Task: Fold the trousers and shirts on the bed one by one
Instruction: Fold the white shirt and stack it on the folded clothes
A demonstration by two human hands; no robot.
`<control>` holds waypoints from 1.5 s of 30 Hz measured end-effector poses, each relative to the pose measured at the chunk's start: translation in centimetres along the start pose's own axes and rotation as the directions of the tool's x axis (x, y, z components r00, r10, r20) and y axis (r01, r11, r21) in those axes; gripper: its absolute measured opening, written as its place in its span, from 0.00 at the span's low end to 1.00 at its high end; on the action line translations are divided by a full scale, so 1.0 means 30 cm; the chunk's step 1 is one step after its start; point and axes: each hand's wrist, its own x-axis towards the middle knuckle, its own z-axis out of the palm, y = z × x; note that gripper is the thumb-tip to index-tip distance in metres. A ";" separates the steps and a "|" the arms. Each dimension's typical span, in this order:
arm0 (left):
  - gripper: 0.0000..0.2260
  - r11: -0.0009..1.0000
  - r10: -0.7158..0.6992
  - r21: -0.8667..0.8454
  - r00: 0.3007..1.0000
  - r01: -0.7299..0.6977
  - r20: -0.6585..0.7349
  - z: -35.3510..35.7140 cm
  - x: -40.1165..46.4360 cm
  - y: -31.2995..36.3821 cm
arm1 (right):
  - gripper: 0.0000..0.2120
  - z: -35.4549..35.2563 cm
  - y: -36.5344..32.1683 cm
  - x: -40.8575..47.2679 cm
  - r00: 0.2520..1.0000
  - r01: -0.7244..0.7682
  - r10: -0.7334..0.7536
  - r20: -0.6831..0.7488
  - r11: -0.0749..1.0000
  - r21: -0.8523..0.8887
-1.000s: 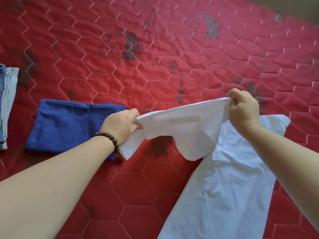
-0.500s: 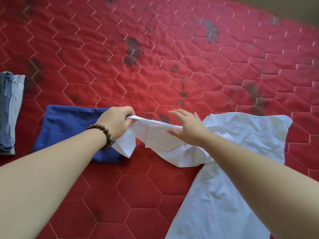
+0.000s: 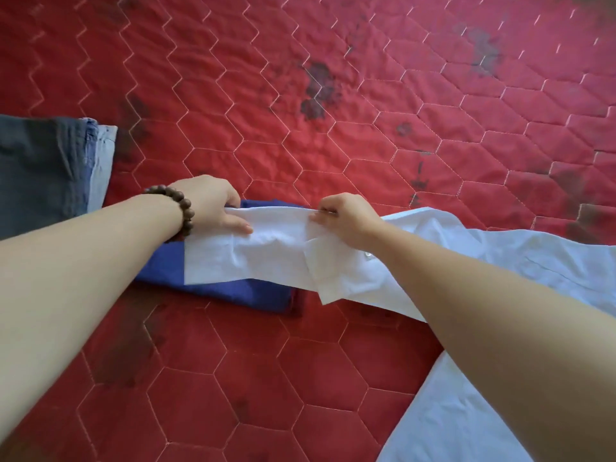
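Observation:
A white shirt (image 3: 520, 258) lies across the red quilted bed (image 3: 300, 145), its body running off to the lower right. One sleeve (image 3: 253, 258) is stretched flat to the left, over a folded blue garment (image 3: 233, 295). My left hand (image 3: 213, 205), with a bead bracelet on the wrist, grips the sleeve's cuff end. My right hand (image 3: 346, 218) pinches the sleeve's upper edge near the shoulder. My right forearm hides part of the shirt.
A folded stack of dark grey and light blue denim clothes (image 3: 50, 168) sits at the left edge. The bedspread carries dark stains toward the back and right. Bare red quilt stretches ahead of my hands and below them.
The sleeve was held up between both hands; it now lies stretched flat over the blue garment. My right hand let go, came left and took the sleeve's top edge. The view shifted left.

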 end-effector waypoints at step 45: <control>0.22 0.935 -0.309 -0.304 0.844 0.184 -0.438 0.358 -0.145 0.105 | 0.28 0.200 0.092 -0.179 0.999 0.023 -0.004 0.041 0.876 -0.481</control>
